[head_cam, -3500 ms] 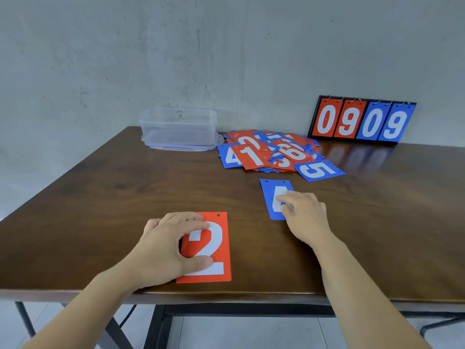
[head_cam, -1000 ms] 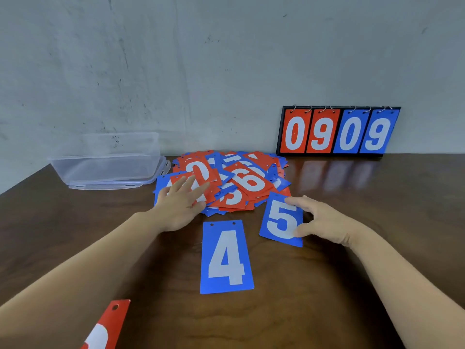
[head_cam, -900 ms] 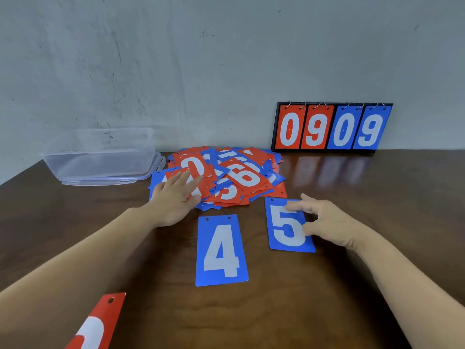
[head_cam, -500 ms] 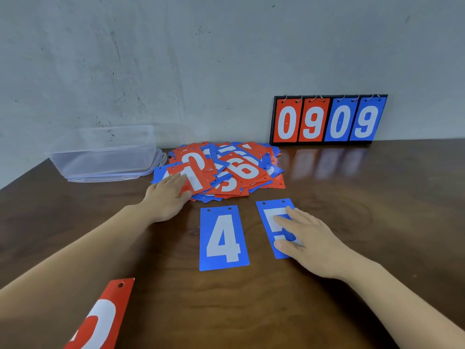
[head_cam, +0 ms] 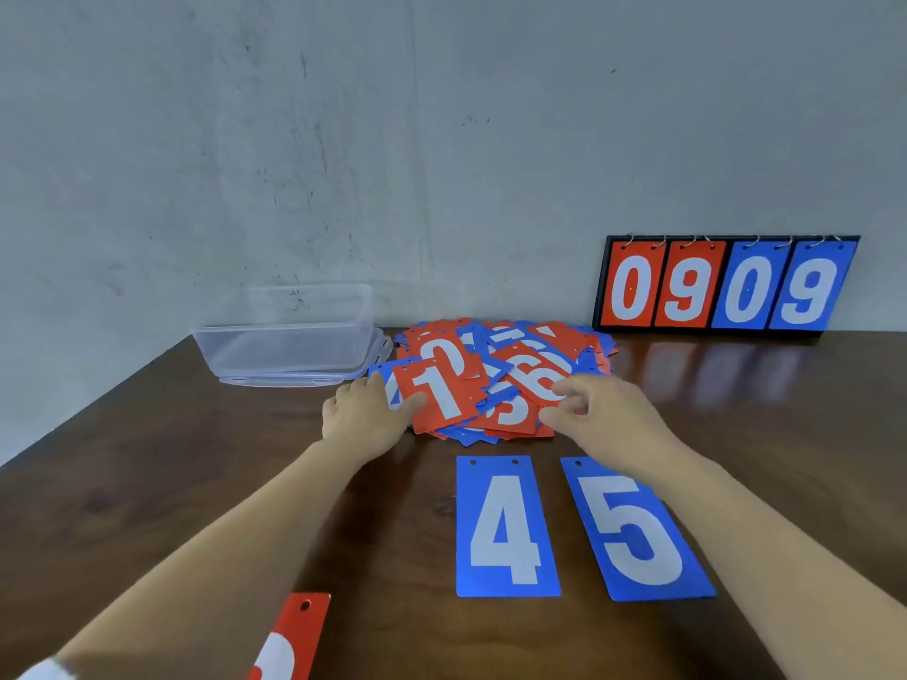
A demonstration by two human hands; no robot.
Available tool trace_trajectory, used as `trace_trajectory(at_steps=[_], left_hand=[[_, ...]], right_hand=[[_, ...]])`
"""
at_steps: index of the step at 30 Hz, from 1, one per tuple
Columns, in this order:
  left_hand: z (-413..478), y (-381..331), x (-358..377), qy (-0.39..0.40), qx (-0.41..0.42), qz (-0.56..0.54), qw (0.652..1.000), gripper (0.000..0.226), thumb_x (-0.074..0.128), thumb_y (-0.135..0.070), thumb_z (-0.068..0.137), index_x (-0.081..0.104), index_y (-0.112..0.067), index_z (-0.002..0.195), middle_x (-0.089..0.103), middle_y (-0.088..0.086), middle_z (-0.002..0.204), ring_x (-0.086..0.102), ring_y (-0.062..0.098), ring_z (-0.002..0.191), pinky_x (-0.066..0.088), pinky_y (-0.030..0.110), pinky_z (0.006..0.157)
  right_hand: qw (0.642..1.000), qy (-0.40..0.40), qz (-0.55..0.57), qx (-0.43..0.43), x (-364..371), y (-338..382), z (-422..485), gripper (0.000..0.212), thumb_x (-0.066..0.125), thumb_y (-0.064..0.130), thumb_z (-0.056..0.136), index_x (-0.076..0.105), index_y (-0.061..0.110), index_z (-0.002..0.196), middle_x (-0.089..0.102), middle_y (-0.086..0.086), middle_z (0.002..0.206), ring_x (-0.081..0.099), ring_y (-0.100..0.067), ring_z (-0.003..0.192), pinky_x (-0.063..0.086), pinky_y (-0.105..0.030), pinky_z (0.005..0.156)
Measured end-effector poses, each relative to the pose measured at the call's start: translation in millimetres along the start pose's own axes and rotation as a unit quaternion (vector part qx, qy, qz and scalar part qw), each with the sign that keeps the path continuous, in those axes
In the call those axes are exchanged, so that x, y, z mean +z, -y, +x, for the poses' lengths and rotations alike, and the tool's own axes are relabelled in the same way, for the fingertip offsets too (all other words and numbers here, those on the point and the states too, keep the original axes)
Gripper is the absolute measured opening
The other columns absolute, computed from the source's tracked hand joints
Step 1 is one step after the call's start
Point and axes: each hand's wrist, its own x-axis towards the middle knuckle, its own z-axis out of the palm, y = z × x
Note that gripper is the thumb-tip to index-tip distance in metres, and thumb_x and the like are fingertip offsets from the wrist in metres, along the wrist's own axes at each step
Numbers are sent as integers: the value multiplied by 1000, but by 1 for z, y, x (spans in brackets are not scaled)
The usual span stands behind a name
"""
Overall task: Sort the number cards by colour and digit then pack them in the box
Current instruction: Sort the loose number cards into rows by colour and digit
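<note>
Dark wooden tabletop [head_cam: 196,483]: right hand [head_cam: 608,419] has left blue plastic "5" card [head_cam: 633,527] for the card pile [head_cam: 510,385], fingers curled, grip unclear; left hand [head_cam: 360,417] pinches red "1" card [head_cam: 441,397].

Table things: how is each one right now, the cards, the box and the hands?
Box, open, looks empty, on its lid.
Pile, mixed red and blue, unsorted.
Red 1 card, atop pile, left hand grips its edge.
Right hand, fingers bent over pile, grip unclear.
Blue 4 card, flat, face up.
Blue 5 card, flat, face up, beside the 4.
Scoreboard, upright, reads 0909.
</note>
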Motion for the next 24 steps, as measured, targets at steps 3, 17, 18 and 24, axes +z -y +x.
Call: trace_trajectory(at_steps=[3,17,18,24], left_hand=[[5,-14,2,18,-47,3,999,89,41,-88,69,55,-15,117,53,6,127,44,28,123,34,43,104],[48,-2,22,16,-112,-108,988,44,66,-50,82,59,-20,112,59,1,114,52,23,111,45,39,95],[50,1,22,13,-115,-132,984,33,64,-42,85,61,-17,106,62,2,106,55,23,105,48,39,91],[49,7,10,-8,-122,-249,961,21,54,-21,95,64,-4,90,58,2,74,51,15,68,43,26,61]], right_hand=[[1000,-14,11,-3,16,19,45,48,60,40,92,53,20,135,62,0,127,58,-16,111,50,-34,92],[996,-29,-73,41,98,67,179,72,61,51,88,35,12,142,40,-11,145,35,-31,134,33,-42,107],[996,-24,-72,48,99,68,183,73,63,48,87,33,12,144,38,-11,146,33,-32,136,32,-43,109],[995,-21,30,87,94,70,193,17,63,21,84,58,14,99,61,-5,99,56,-27,100,46,-34,80]])
